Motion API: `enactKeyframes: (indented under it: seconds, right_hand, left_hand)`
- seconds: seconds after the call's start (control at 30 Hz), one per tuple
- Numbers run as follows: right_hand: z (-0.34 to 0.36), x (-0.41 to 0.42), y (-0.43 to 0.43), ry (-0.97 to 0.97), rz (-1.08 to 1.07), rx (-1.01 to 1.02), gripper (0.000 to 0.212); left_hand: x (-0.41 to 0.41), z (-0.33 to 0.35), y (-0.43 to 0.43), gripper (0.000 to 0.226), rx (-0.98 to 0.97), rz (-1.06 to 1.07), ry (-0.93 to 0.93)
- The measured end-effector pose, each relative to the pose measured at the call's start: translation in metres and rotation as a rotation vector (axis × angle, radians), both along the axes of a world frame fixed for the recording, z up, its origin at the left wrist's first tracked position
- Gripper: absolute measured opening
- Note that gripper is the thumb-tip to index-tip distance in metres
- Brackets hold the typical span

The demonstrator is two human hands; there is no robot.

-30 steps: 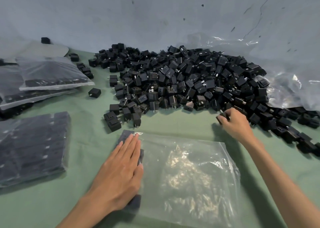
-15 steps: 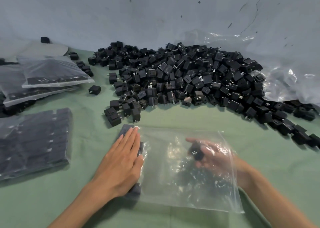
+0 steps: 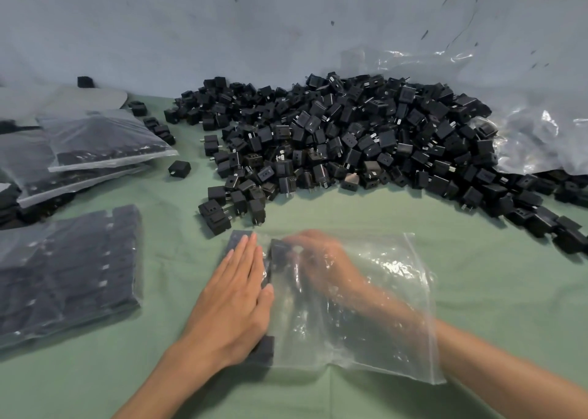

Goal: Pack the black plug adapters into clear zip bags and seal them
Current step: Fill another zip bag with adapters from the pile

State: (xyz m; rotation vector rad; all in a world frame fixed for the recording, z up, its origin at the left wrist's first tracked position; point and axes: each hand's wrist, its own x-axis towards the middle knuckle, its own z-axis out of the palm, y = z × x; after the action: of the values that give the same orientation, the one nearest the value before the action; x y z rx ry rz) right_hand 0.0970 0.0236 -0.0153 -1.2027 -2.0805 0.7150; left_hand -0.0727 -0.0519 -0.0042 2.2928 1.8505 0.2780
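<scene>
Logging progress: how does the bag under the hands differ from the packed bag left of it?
The bag under the hands is mostly clear, adapters only along its left edge; the packed bag is dark with adapter rows. The left hand presses on the first, the right hand reaches inside it; no hand touches the packed bag. Both are clear plastic on the green cloth.

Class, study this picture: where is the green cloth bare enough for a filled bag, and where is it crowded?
Bare: the green cloth right of the open zip bag, below the adapter pile; the strip between pile and bag; the gap between the left hand and the packed bag. Crowded: far side and left edge.
</scene>
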Motion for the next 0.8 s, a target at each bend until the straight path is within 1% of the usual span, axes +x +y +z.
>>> enactKeyframes:
  seconds: [0.07, 0.13, 0.2, 0.27, 0.33, 0.37, 0.4, 0.47, 0.53, 0.63, 0.67, 0.73, 0.8]
  right_hand:
    - [0.002, 0.005, -0.007, -0.012, -0.002, -0.031, 0.022]
    - [0.005, 0.013, -0.012, 0.007, 0.043, -0.062, 0.015]
    - [0.010, 0.018, -0.016, -0.024, 0.089, -0.075, 0.014]
    - [0.007, 0.018, -0.010, -0.045, 0.113, -0.049, 0.021]
    - [0.002, 0.014, -0.002, -0.139, 0.096, -0.024, 0.037]
    - [0.000, 0.011, 0.000, -0.189, 0.081, -0.035, 0.039]
    - [-0.003, 0.009, 0.002, -0.204, 0.071, -0.064, 0.037]
    - [-0.006, 0.006, 0.003, -0.176, 0.071, -0.051, 0.027]
    - [-0.002, 0.005, 0.001, -0.184, 0.079, 0.039, 0.020]
    - [-0.001, 0.002, 0.001, -0.190, 0.098, 0.095, 0.031]
    - [-0.004, 0.001, 0.003, -0.199, 0.085, 0.108, 0.031]
    - [-0.006, 0.002, 0.005, -0.189, 0.084, 0.122, 0.024]
    - [-0.009, 0.002, 0.002, -0.109, 0.111, 0.145, 0.022]
  left_hand:
    - [0.000, 0.000, 0.000, 0.074, -0.010, -0.003, 0.002]
    - [0.000, -0.001, 0.001, 0.076, -0.020, 0.002, 0.021]
    - [0.000, -0.001, 0.001, 0.077, -0.018, 0.005, 0.043]
    - [0.000, -0.001, 0.002, 0.077, -0.021, 0.007, 0.053]
    - [0.000, -0.001, 0.001, 0.078, -0.024, 0.007, 0.058]
    - [0.000, -0.001, 0.001, 0.078, -0.025, 0.007, 0.059]
    - [0.000, -0.001, 0.001, 0.078, -0.025, 0.007, 0.059]
    - [0.000, -0.001, 0.002, 0.078, -0.023, 0.006, 0.061]
    - [0.000, -0.002, 0.002, 0.078, -0.023, 0.009, 0.063]
    - [0.000, -0.003, 0.002, 0.078, -0.024, 0.011, 0.058]
    - [0.000, -0.003, 0.002, 0.077, -0.024, 0.010, 0.053]
    - [-0.001, -0.003, 0.002, 0.076, -0.023, 0.009, 0.045]
    - [-0.001, -0.003, 0.002, 0.076, -0.019, 0.007, 0.049]
